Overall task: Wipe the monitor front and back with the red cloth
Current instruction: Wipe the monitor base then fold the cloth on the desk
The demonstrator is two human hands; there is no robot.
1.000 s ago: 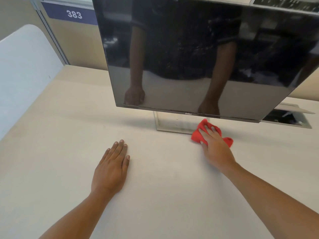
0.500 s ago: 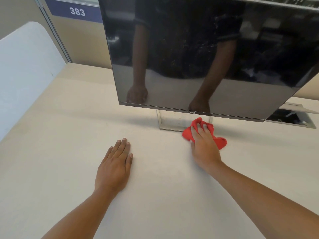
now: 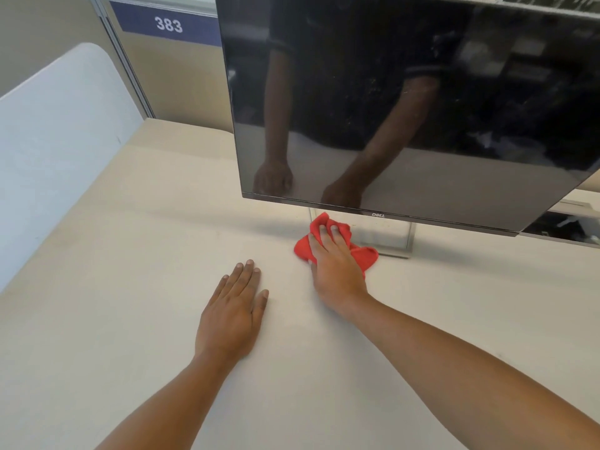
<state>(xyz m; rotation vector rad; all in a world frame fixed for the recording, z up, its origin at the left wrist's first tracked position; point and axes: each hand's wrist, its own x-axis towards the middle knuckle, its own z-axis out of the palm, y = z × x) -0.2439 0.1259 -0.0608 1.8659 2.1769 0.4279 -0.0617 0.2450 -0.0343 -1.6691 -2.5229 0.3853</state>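
A large black Dell monitor (image 3: 406,92) stands on a silver foot (image 3: 386,237) at the back of the pale desk (image 3: 130,287); its dark screen faces me and mirrors my arms. The crumpled red cloth (image 3: 368,256) lies on the desk just in front of the foot's left side. My right hand (image 3: 334,271) lies on top of the cloth and presses it down, fingers fairly straight, with cloth bunched around the fingertips. My left hand (image 3: 232,310) rests flat on the desk to the left, holding nothing. The monitor's back is hidden.
A white partition panel (image 3: 58,141) borders the desk on the left. Behind it stands a beige wall divider with a blue sign reading 383 (image 3: 168,24). An open cable hatch (image 3: 568,227) is set into the desk at the right, under the monitor's corner.
My right hand has slid the red cloth leftward along the desk, from the right side of the monitor foot to its left side. The left hand has stayed flat.
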